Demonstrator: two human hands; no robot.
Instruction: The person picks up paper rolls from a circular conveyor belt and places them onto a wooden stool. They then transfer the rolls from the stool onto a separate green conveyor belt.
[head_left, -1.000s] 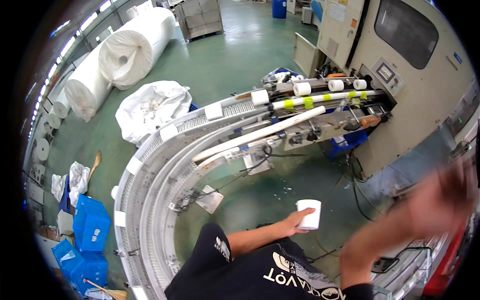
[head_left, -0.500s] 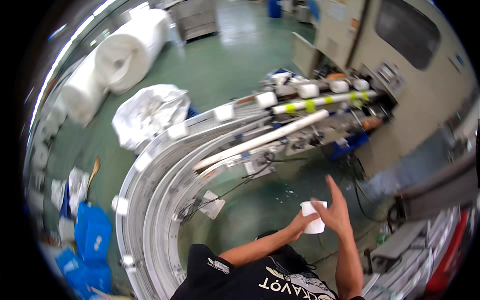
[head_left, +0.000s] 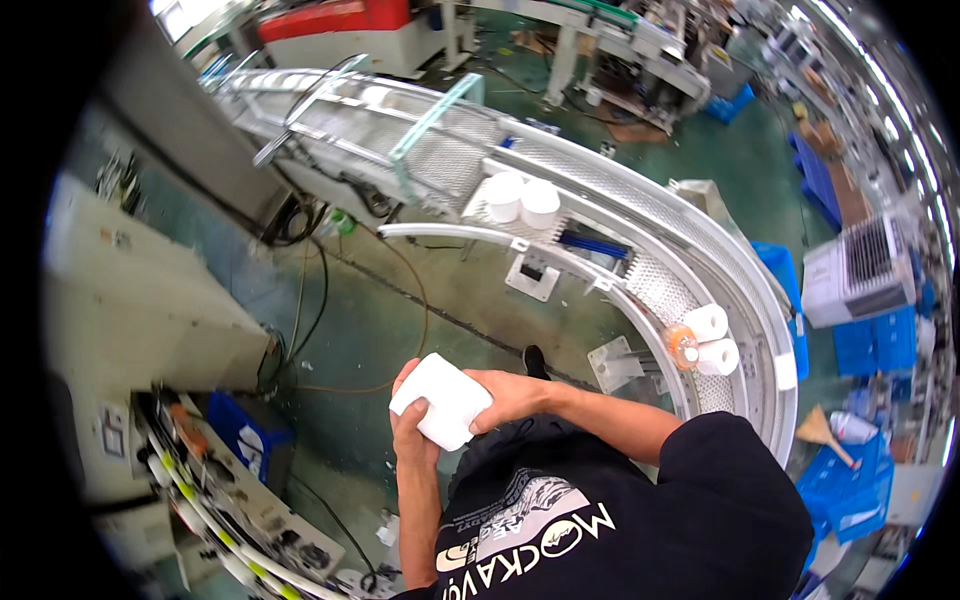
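Note:
I hold a white paper roll [head_left: 445,402] in front of my waist, tilted. My left hand [head_left: 413,428] is closed round its left end, the thumb lying across the near side. On the roll's right side, my right hand [head_left: 508,397] grips it with thumb and fingers. Beyond my hands, a pair of white rolls [head_left: 522,201] stands together on the curved conveyor's inner lane. Farther right, two more paper rolls [head_left: 712,340] sit beside an orange bottle [head_left: 682,345] with a pale cap.
The metal conveyor [head_left: 640,290] curves round my front and right. A beige machine cabinet [head_left: 165,330] and a blue bin [head_left: 245,435] stand at left. Hoses [head_left: 425,300] and a bolted foot plate [head_left: 612,365] are on the floor. Blue bags [head_left: 850,480] and a broom [head_left: 822,430] lie far right.
My view has swung right, so the cabinet is now at left and the conveyor at right. My right hand, its fingers stretched out before, is now closed on the roll.

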